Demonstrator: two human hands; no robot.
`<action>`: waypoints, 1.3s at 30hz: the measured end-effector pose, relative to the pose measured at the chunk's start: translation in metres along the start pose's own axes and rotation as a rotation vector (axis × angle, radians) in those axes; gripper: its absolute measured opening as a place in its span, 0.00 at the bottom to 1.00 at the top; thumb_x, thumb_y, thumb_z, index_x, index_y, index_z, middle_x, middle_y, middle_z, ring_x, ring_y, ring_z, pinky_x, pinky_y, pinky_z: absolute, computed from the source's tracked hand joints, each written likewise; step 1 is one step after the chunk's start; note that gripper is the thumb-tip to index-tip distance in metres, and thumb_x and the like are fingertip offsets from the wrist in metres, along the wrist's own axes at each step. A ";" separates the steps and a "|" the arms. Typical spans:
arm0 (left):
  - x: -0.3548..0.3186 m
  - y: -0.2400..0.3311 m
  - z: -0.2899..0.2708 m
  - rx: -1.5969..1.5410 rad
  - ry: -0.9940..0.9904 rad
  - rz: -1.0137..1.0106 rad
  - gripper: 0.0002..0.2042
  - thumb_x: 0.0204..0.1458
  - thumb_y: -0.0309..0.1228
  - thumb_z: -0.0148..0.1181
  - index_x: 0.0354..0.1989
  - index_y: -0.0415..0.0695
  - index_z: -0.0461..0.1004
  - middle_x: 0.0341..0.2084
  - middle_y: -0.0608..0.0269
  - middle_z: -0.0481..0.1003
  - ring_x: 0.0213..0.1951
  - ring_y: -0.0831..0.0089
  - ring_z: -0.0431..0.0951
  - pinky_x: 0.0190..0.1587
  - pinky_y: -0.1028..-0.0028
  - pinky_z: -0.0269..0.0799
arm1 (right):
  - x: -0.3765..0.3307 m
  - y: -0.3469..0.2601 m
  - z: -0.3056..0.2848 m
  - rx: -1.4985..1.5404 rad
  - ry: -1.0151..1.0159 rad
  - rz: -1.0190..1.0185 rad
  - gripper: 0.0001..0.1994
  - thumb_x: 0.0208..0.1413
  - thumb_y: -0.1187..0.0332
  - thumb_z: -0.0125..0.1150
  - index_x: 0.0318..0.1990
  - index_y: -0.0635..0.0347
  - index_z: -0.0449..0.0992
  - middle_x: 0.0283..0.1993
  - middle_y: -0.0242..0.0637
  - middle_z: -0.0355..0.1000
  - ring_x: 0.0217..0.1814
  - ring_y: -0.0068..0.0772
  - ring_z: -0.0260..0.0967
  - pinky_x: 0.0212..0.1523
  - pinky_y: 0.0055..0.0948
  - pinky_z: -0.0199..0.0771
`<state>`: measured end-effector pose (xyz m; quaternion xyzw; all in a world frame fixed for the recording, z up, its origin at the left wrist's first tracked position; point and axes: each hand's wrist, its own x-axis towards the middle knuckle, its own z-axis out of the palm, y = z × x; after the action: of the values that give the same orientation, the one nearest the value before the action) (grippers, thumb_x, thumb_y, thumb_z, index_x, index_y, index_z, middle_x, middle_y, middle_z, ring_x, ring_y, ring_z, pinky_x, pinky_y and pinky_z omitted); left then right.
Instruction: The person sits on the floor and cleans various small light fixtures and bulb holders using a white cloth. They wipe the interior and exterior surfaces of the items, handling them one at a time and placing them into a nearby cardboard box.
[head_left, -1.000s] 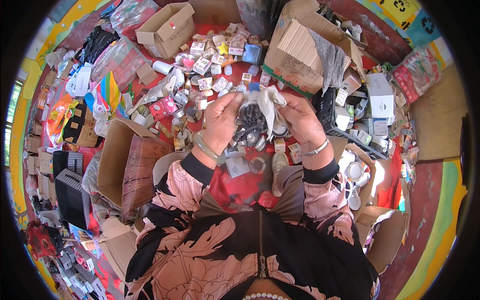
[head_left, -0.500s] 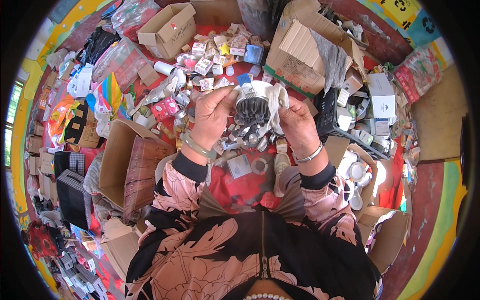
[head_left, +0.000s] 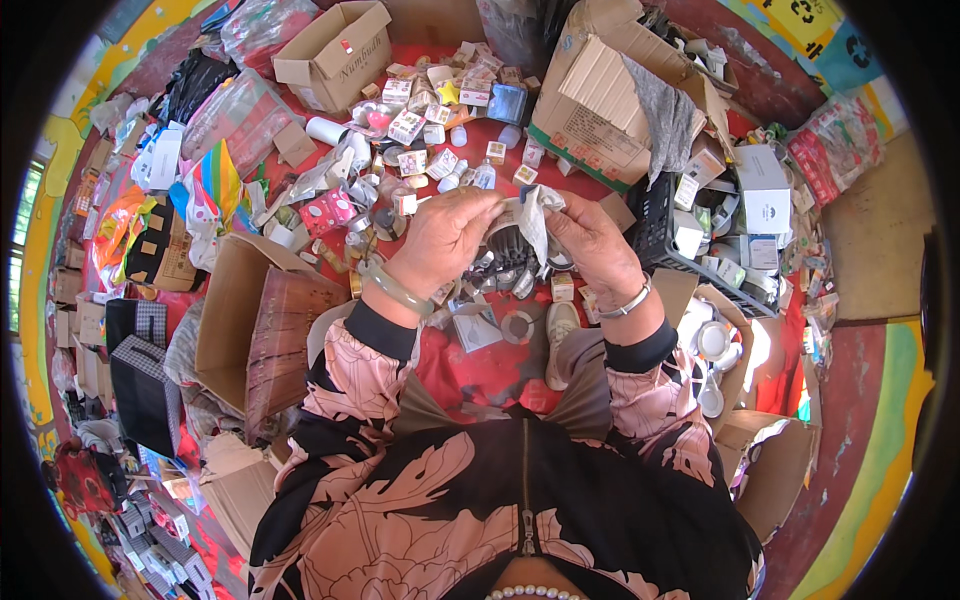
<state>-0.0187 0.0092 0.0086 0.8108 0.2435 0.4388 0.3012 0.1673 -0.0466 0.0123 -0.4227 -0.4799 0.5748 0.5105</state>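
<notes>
In front of my chest, both hands are raised over a heap of small metal parts [head_left: 522, 286]. My left hand [head_left: 445, 240] is closed, its thumb and fingers pinching the side of a round white-rimmed housing [head_left: 508, 240] with dark fins inside, which looks like a lamp part. My right hand [head_left: 600, 248] is closed on a whitish cloth [head_left: 535, 222] that hangs over the housing's right side and top edge. My fingers and the cloth hide much of the rim. Whether the right fingertips also grip the housing cannot be seen.
Small printed boxes [head_left: 407, 126] and bottles lie on the red floor ahead. An open carton [head_left: 335, 60] stands far left, another large carton [head_left: 590, 110] far right. A black crate [head_left: 655, 225] full of boxes is on my right. An open box [head_left: 235, 340] stands on my left.
Both hands have come slightly lower, and the housing has tilted, showing less of its white side. The cloth now covers its top right edge, and the blue patch on top is mostly hidden.
</notes>
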 end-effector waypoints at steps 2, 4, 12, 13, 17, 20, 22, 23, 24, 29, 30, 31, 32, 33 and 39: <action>0.003 0.004 0.001 -0.024 0.018 -0.036 0.06 0.53 0.25 0.51 0.35 0.35 0.72 0.22 0.63 0.72 0.25 0.79 0.71 0.28 0.80 0.65 | 0.001 -0.001 -0.003 -0.093 -0.002 0.012 0.12 0.58 0.71 0.45 0.46 0.65 0.69 0.33 0.26 0.69 0.32 0.15 0.63 0.33 0.18 0.65; -0.003 0.002 0.015 -0.238 0.174 -0.193 0.07 0.54 0.26 0.51 0.36 0.35 0.72 0.23 0.66 0.72 0.26 0.81 0.70 0.29 0.81 0.65 | 0.003 -0.002 -0.002 -0.088 0.005 0.018 0.12 0.58 0.71 0.45 0.47 0.65 0.69 0.33 0.26 0.70 0.31 0.15 0.63 0.33 0.18 0.65; 0.000 0.002 0.024 -1.130 0.482 -0.591 0.07 0.56 0.28 0.49 0.33 0.38 0.73 0.25 0.69 0.73 0.25 0.85 0.70 0.30 0.84 0.67 | 0.006 -0.001 0.023 0.388 0.165 -0.031 0.12 0.58 0.71 0.47 0.48 0.63 0.70 0.30 0.25 0.69 0.29 0.14 0.62 0.30 0.16 0.64; -0.002 -0.005 0.020 -1.228 0.410 -0.534 0.08 0.56 0.28 0.48 0.34 0.38 0.72 0.27 0.66 0.74 0.26 0.81 0.73 0.30 0.82 0.70 | 0.007 0.017 0.014 0.281 0.125 -0.078 0.11 0.58 0.70 0.47 0.45 0.64 0.70 0.27 0.23 0.67 0.26 0.14 0.61 0.27 0.17 0.63; 0.006 0.001 0.013 -1.212 0.606 -0.594 0.09 0.56 0.28 0.47 0.34 0.35 0.71 0.28 0.61 0.75 0.29 0.77 0.76 0.32 0.78 0.74 | 0.007 0.019 0.020 -0.278 0.170 -0.251 0.08 0.56 0.72 0.48 0.38 0.64 0.72 0.23 0.26 0.65 0.24 0.19 0.61 0.24 0.21 0.62; 0.011 -0.004 0.004 -1.276 0.733 -0.651 0.09 0.56 0.30 0.48 0.39 0.37 0.69 0.32 0.58 0.74 0.32 0.72 0.76 0.33 0.76 0.74 | 0.007 0.029 0.019 -0.851 0.205 -0.279 0.06 0.47 0.76 0.50 0.32 0.63 0.72 0.20 0.42 0.69 0.21 0.40 0.68 0.24 0.33 0.67; -0.003 -0.034 -0.003 -1.246 0.644 -0.532 0.14 0.57 0.30 0.42 0.50 0.39 0.64 0.43 0.57 0.71 0.45 0.66 0.73 0.50 0.67 0.68 | 0.010 0.032 0.015 -0.985 0.237 -0.256 0.08 0.42 0.74 0.50 0.32 0.59 0.70 0.22 0.50 0.69 0.25 0.52 0.68 0.26 0.41 0.69; -0.005 -0.040 -0.006 -1.259 0.630 -0.490 0.14 0.57 0.30 0.43 0.50 0.39 0.64 0.43 0.57 0.71 0.45 0.67 0.73 0.50 0.67 0.68 | 0.012 0.031 0.009 -1.002 0.280 -0.221 0.07 0.42 0.73 0.51 0.32 0.59 0.70 0.22 0.49 0.69 0.25 0.52 0.69 0.26 0.41 0.69; -0.002 -0.035 -0.008 -1.275 0.614 -0.449 0.14 0.57 0.31 0.43 0.49 0.39 0.64 0.42 0.58 0.71 0.45 0.67 0.73 0.50 0.68 0.68 | 0.012 0.026 0.005 -1.020 0.325 -0.183 0.07 0.42 0.72 0.51 0.33 0.58 0.69 0.22 0.48 0.69 0.25 0.51 0.69 0.26 0.41 0.69; 0.004 -0.032 -0.003 -1.345 0.666 -0.587 0.11 0.56 0.32 0.47 0.43 0.40 0.68 0.39 0.60 0.73 0.42 0.69 0.74 0.46 0.67 0.71 | 0.010 -0.005 -0.010 -0.688 0.615 -0.192 0.11 0.41 0.77 0.58 0.36 0.62 0.73 0.27 0.34 0.70 0.28 0.27 0.68 0.32 0.22 0.69; 0.002 -0.032 -0.001 -1.337 0.660 -0.607 0.11 0.55 0.32 0.47 0.43 0.40 0.68 0.39 0.60 0.74 0.42 0.69 0.75 0.46 0.67 0.71 | 0.009 -0.009 -0.004 -0.701 0.610 -0.295 0.11 0.40 0.77 0.59 0.36 0.62 0.73 0.30 0.35 0.69 0.30 0.29 0.68 0.33 0.23 0.69; 0.001 -0.033 0.002 -1.329 0.653 -0.627 0.11 0.55 0.32 0.48 0.43 0.40 0.68 0.39 0.60 0.74 0.41 0.69 0.75 0.46 0.67 0.71 | 0.008 -0.013 0.002 -0.713 0.605 -0.397 0.11 0.40 0.77 0.60 0.35 0.62 0.73 0.32 0.36 0.69 0.32 0.30 0.68 0.34 0.24 0.69; 0.000 -0.033 0.004 -1.322 0.644 -0.644 0.11 0.55 0.32 0.48 0.42 0.40 0.69 0.38 0.60 0.74 0.41 0.69 0.75 0.46 0.67 0.71 | 0.007 -0.016 0.009 -0.725 0.599 -0.503 0.11 0.40 0.76 0.61 0.35 0.62 0.74 0.34 0.38 0.68 0.35 0.31 0.68 0.36 0.25 0.69; 0.001 -0.028 0.006 -1.290 0.630 -0.661 0.10 0.55 0.32 0.49 0.42 0.41 0.68 0.38 0.61 0.74 0.41 0.68 0.75 0.45 0.67 0.71 | 0.006 -0.019 0.015 -0.765 0.546 -0.564 0.12 0.41 0.74 0.63 0.36 0.64 0.74 0.38 0.40 0.66 0.38 0.33 0.67 0.38 0.26 0.69; 0.002 -0.012 0.021 -1.291 0.568 -0.684 0.09 0.56 0.32 0.47 0.39 0.39 0.68 0.33 0.60 0.74 0.33 0.73 0.76 0.35 0.74 0.74 | 0.012 -0.006 0.037 -0.681 0.411 -0.680 0.10 0.44 0.80 0.58 0.37 0.65 0.75 0.37 0.40 0.68 0.36 0.36 0.68 0.38 0.28 0.69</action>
<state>-0.0015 0.0134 -0.0075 0.2117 0.2443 0.5671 0.7576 0.1303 -0.0387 0.0256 -0.4891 -0.6396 0.0934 0.5856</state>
